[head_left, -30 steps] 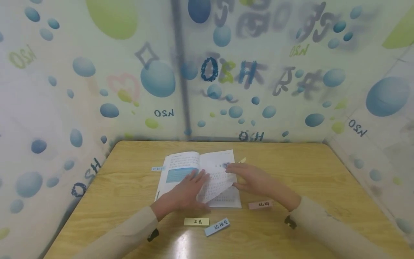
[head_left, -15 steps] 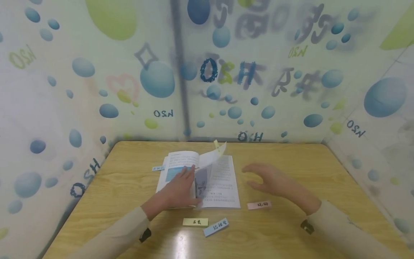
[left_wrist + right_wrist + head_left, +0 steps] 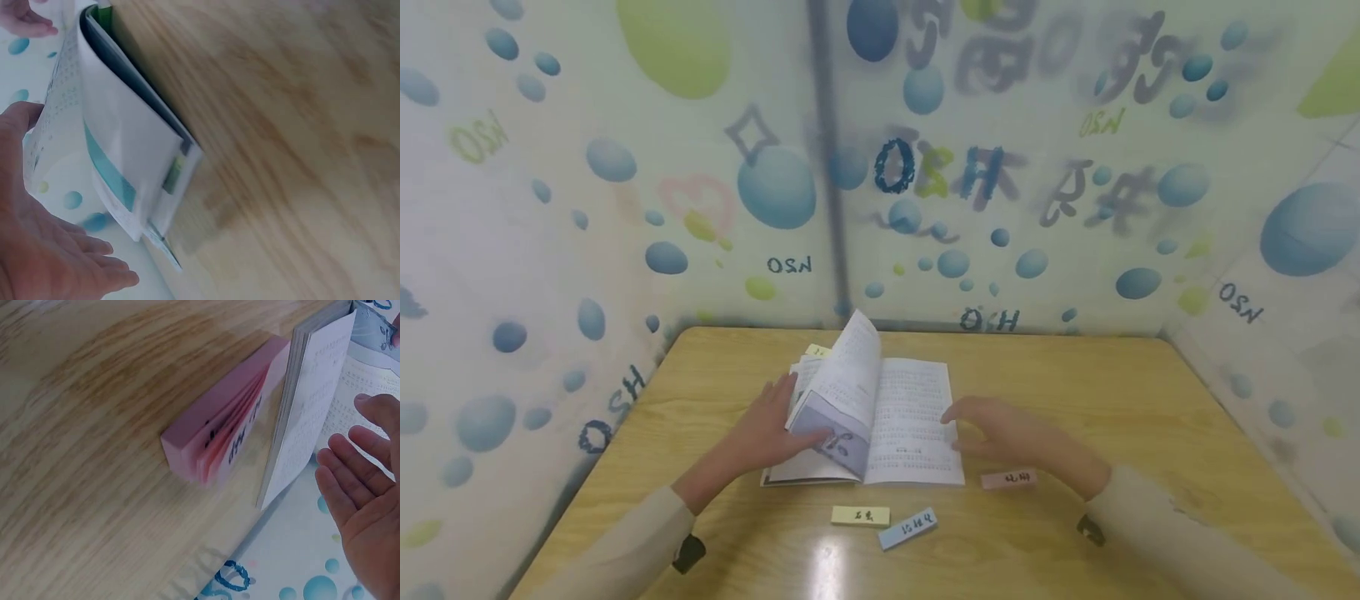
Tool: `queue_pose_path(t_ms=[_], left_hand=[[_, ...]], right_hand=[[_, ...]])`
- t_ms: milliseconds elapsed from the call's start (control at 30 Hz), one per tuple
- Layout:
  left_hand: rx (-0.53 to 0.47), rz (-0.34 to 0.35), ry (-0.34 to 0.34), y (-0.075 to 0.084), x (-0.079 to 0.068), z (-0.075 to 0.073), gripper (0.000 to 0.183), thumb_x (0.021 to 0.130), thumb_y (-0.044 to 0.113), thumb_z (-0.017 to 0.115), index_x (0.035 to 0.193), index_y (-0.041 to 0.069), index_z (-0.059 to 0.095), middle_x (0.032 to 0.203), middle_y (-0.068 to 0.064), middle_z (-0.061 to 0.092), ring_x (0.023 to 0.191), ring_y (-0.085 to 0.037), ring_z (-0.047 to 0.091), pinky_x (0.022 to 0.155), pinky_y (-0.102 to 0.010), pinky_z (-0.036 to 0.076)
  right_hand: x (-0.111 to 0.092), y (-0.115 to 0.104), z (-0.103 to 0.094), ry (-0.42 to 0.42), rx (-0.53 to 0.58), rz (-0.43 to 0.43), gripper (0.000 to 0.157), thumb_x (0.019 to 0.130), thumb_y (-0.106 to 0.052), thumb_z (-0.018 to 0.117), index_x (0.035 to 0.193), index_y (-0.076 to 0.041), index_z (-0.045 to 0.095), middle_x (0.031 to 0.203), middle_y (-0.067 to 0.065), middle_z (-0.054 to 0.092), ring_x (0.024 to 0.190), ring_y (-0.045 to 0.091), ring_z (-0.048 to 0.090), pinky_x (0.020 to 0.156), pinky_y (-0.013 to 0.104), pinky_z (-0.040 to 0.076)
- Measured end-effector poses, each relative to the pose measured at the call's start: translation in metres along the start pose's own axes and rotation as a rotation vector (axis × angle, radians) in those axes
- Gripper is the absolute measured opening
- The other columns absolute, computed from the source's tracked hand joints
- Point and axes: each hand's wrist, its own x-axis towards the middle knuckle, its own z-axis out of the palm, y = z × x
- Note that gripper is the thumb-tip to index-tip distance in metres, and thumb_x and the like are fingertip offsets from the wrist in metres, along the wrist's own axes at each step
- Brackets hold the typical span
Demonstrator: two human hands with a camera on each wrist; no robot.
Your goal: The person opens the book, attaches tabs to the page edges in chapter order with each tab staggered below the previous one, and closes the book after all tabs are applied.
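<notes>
A book (image 3: 913, 417) lies open on the table, with one leaf (image 3: 842, 392) raised and curving over the left side. My left hand (image 3: 767, 429) is at the book's left edge, fingers extended and thumb against the raised leaf. In the left wrist view that left hand (image 3: 56, 231) shows straight fingers beside the pages. My right hand (image 3: 1015, 433) hovers at the right page's outer edge, its fingers loosely bent around nothing. The right wrist view shows the right hand (image 3: 369, 481) with a relaxed palm near the page. A yellow tab (image 3: 817, 351) sticks out at the book's upper left.
In front of the book lie a yellow sticky-note pad (image 3: 860, 517) and a blue sticky-note pad (image 3: 908, 529). A pink sticky-note pad (image 3: 1009, 479) is below the right hand. The wooden table (image 3: 1097, 392) meets a bubble-patterned wall (image 3: 1045, 208) at the back.
The leaf with the yellow tab has swung from right to left, and another leaf now stands raised. My left hand has moved left; my right hand drew away, then came back to the right page.
</notes>
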Motion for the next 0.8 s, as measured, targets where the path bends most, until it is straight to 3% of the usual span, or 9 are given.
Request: queue_pose_path(t_ms=[233,433,567,800], left_hand=[[0.105,-0.007,0.012,-0.009,-0.012,-0.002,0.103,0.092,0.056,0.067,0.151,-0.017,0.025,0.152,-0.040,0.030,0.138,-0.061,0.027,0.110,-0.069,0.025],[0.176,-0.034,0.014,-0.010,-0.012,0.003,0.106,0.092,0.061,0.064,0.151,-0.017,0.024,0.153,-0.041,0.024,0.138,-0.061,0.026,0.109,-0.070,0.025],[0.216,-0.037,0.038,-0.011,-0.010,0.010,0.110,0.091,0.066,0.061,0.153,-0.016,0.022,0.155,-0.041,0.020,0.140,-0.061,0.022,0.109,-0.070,0.024],[0.233,0.097,0.088,0.005,-0.007,0.018,0.104,0.090,0.056,0.069,0.154,-0.013,0.024,0.160,-0.036,0.016,0.144,-0.058,0.015,0.110,-0.071,0.022]], right_hand=[[0.008,-0.003,0.012,-0.093,-0.022,0.030,0.045,0.095,-0.026,0.074,0.136,-0.012,0.063,0.140,0.003,0.059,0.130,0.020,0.053,0.107,0.040,0.044],[0.009,-0.003,0.019,-0.098,-0.036,-0.032,0.049,0.093,-0.030,0.076,0.136,-0.010,0.063,0.148,0.008,0.052,0.137,0.026,0.047,0.111,0.043,0.038],[0.009,-0.002,0.022,-0.121,-0.027,-0.017,0.052,0.092,-0.035,0.077,0.137,-0.013,0.062,0.151,0.005,0.049,0.139,0.025,0.044,0.113,0.043,0.036],[0.009,-0.002,0.023,-0.176,-0.009,0.032,0.067,0.085,-0.044,0.081,0.141,-0.016,0.059,0.157,0.003,0.042,0.144,0.025,0.036,0.115,0.044,0.031]])
